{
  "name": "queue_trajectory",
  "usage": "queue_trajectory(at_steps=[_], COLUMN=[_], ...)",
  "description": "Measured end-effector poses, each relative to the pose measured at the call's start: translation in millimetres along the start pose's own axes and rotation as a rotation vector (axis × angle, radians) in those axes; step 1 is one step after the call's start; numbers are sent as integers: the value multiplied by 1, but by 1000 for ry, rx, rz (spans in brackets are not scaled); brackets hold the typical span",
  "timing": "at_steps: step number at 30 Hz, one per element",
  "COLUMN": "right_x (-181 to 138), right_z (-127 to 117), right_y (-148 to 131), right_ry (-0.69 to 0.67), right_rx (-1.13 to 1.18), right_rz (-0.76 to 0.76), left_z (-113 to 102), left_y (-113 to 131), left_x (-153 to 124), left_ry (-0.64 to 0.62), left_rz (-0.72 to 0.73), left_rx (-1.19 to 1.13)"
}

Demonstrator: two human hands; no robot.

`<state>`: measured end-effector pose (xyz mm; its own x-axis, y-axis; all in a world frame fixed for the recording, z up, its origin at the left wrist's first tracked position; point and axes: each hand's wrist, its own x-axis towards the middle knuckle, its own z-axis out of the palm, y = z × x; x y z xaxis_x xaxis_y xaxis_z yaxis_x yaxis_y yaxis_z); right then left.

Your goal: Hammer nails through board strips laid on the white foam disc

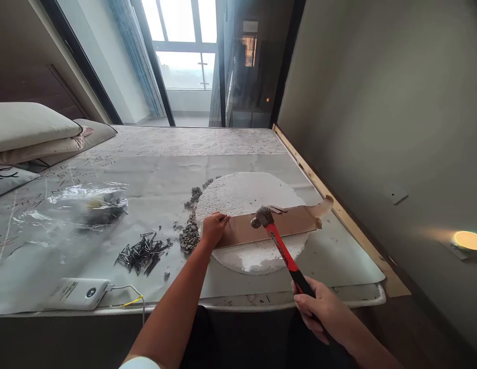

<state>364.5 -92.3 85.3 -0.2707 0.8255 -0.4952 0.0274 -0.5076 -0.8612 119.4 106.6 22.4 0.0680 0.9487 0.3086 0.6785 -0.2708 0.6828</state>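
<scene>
My left hand [214, 229] rests at the left end of a flat brown strip, perhaps cardboard [244, 230]. Its thumb and finger are pinched on a thin nail, mostly hidden by the fingertips. The strip lies across a round white slab [254, 189] with a rough surface; its right end looks torn. My right hand [319, 307] grips the black lower handle of a claw hammer [281, 246] with a red shaft. The metal head hangs over the middle of the strip, to the right of my left hand. Left of the slab lies a pile of dark nails [141, 253].
Grey stone bits [190, 234] line the slab's left edge. A clear plastic bag [88, 205] with dark contents lies farther left. Near the front edge, a white power bank [79, 293] has a cable attached. Folded bedding [34, 128] sits at back left; a wall [384, 128] rises on the right.
</scene>
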Motion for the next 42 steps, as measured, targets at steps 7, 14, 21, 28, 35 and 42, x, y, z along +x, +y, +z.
queue_trajectory(at_steps=[7,14,21,28,35,42], right_x=[10,27,33,42,46,44], right_z=[6,20,36,41,45,43], right_y=[-27,-59,-75,-65,-60,-57], right_ry=[-15,-8,16,33,67,108], right_rx=[-93,-206,-259,-316,-284,-299], right_rz=[-13,-1,-83,-22,-41,-63], left_z=[2,4,4,3,3,4], left_y=[1,-3,-3,-3,-3,-4], left_x=[-3,-7,-8,-10,-11,-11], left_ry=[-1,6,-3,-25,-34,-68], left_rz=[6,26,13,10,-2,-16], left_rx=[73,31,39,106,137,160])
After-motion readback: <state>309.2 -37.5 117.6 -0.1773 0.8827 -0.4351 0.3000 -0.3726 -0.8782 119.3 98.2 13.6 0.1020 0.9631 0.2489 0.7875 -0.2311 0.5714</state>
